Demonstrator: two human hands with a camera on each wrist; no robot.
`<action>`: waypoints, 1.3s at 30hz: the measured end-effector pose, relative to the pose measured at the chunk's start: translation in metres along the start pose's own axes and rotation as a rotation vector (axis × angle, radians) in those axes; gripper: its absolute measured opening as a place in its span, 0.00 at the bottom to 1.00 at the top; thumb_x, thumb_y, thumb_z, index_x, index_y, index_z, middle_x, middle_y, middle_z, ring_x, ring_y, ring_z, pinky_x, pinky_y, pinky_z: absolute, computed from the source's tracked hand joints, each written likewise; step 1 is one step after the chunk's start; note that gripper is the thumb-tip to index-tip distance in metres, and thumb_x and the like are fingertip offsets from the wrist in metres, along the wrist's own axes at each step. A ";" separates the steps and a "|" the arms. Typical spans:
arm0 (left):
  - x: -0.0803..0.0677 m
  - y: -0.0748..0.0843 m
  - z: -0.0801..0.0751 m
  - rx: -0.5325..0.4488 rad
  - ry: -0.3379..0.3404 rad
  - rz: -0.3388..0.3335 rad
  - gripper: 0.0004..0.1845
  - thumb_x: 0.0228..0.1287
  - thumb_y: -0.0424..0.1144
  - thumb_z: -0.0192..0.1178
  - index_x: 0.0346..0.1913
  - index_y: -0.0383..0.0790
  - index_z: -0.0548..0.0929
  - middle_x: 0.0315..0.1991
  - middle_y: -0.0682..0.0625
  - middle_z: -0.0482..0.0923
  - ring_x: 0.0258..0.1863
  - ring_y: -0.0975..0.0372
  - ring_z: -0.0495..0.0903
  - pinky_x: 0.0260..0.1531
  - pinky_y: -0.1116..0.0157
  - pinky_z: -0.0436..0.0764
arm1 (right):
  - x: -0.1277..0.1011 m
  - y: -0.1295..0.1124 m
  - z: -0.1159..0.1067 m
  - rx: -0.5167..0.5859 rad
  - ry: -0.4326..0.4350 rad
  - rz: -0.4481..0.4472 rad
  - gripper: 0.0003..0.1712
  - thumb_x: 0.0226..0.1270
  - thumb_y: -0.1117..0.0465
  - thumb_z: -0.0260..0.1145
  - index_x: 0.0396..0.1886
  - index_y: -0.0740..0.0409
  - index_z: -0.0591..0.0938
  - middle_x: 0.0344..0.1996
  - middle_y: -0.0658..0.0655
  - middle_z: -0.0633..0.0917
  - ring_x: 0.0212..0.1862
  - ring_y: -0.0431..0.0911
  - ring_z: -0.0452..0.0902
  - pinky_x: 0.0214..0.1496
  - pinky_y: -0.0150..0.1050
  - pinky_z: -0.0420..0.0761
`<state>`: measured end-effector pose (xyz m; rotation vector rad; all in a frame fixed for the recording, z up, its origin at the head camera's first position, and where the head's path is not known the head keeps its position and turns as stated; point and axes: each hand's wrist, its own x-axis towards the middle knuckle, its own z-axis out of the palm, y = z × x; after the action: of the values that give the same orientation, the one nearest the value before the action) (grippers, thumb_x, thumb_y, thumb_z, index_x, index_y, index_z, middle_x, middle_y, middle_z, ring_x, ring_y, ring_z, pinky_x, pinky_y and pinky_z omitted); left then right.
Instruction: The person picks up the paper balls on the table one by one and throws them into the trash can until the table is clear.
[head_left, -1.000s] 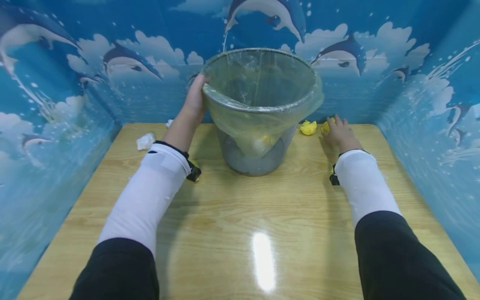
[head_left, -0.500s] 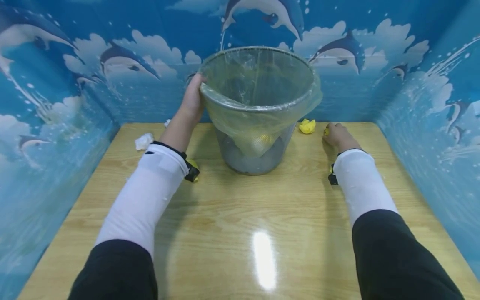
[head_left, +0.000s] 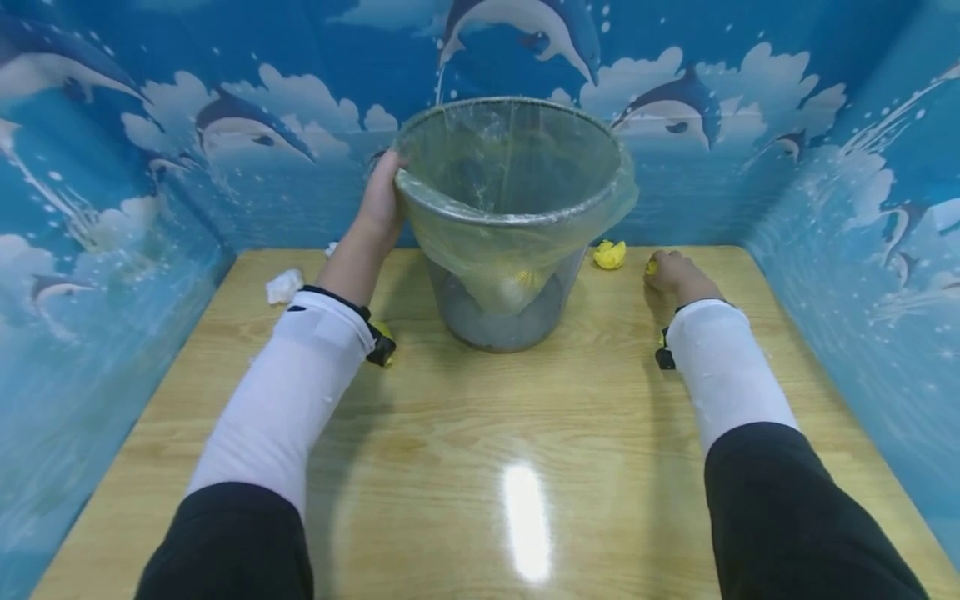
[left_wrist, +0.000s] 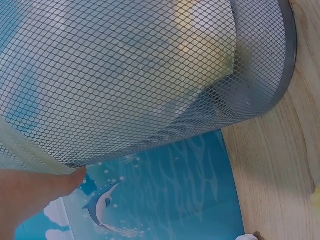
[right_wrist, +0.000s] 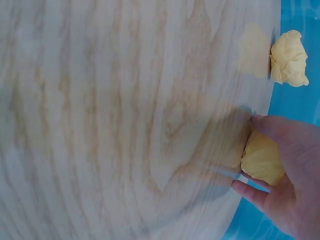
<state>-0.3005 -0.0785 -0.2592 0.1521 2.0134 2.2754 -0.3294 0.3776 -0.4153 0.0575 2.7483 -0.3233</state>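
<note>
A grey mesh waste bin (head_left: 510,250) lined with a clear plastic bag stands at the back middle of the wooden table (head_left: 480,433). My left hand (head_left: 382,204) grips the bin's rim on its left side; the left wrist view shows the mesh wall (left_wrist: 130,75) close up and a fingertip (left_wrist: 60,182) under it. My right hand (head_left: 671,271) rests on the table at the back right, fingers curled round a yellow paper ball (right_wrist: 262,160). A second yellow paper ball (head_left: 609,254) lies just left of that hand, also seen as the ball (right_wrist: 288,58) near the table edge.
A white crumpled paper ball (head_left: 283,286) lies at the back left of the table. Crumpled paper shows through the bag inside the bin. Blue dolphin-print walls (head_left: 112,208) close in the table on the left, back and right.
My right hand went from lying flat with spread fingers to curling round the yellow paper ball. The left hand kept its hold on the bin rim.
</note>
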 end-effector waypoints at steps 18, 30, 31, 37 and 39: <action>-0.001 -0.004 0.002 0.007 -0.002 0.024 0.13 0.69 0.44 0.36 0.26 0.46 0.62 0.43 0.52 0.64 0.39 0.65 0.64 0.57 0.64 0.58 | -0.011 0.003 -0.001 -0.020 0.026 -0.027 0.29 0.72 0.60 0.52 0.65 0.75 0.62 0.57 0.79 0.66 0.61 0.72 0.62 0.62 0.64 0.65; -0.002 -0.003 0.001 0.044 0.013 -0.006 0.11 0.69 0.46 0.36 0.30 0.46 0.59 0.70 0.51 0.52 0.60 0.65 0.57 0.57 0.63 0.56 | -0.012 0.004 -0.004 -0.005 -0.003 -0.042 0.29 0.72 0.58 0.54 0.64 0.75 0.63 0.58 0.79 0.69 0.61 0.71 0.64 0.63 0.64 0.64; -0.002 -0.002 0.001 0.045 0.017 -0.009 0.10 0.69 0.46 0.37 0.30 0.46 0.58 0.72 0.51 0.50 0.62 0.65 0.56 0.58 0.63 0.56 | -0.012 0.004 -0.004 -0.002 -0.008 -0.040 0.29 0.72 0.58 0.53 0.64 0.75 0.62 0.58 0.79 0.69 0.62 0.71 0.63 0.63 0.64 0.64; -0.002 -0.002 0.001 0.043 0.035 -0.009 0.12 0.69 0.46 0.37 0.27 0.46 0.59 0.58 0.52 0.59 0.53 0.64 0.62 0.55 0.64 0.57 | -0.013 0.005 -0.009 0.052 -0.029 -0.001 0.31 0.73 0.57 0.52 0.67 0.72 0.61 0.63 0.78 0.66 0.65 0.72 0.60 0.64 0.65 0.62; -0.002 -0.002 0.001 0.042 0.035 -0.001 0.13 0.68 0.46 0.37 0.26 0.46 0.60 0.52 0.53 0.61 0.48 0.64 0.63 0.54 0.64 0.58 | -0.015 0.004 -0.011 0.087 -0.036 0.012 0.31 0.73 0.56 0.52 0.68 0.71 0.60 0.64 0.77 0.64 0.65 0.72 0.59 0.63 0.66 0.63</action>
<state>-0.2987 -0.0774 -0.2607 0.1149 2.0781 2.2521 -0.3186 0.3844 -0.4009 0.0905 2.6964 -0.4368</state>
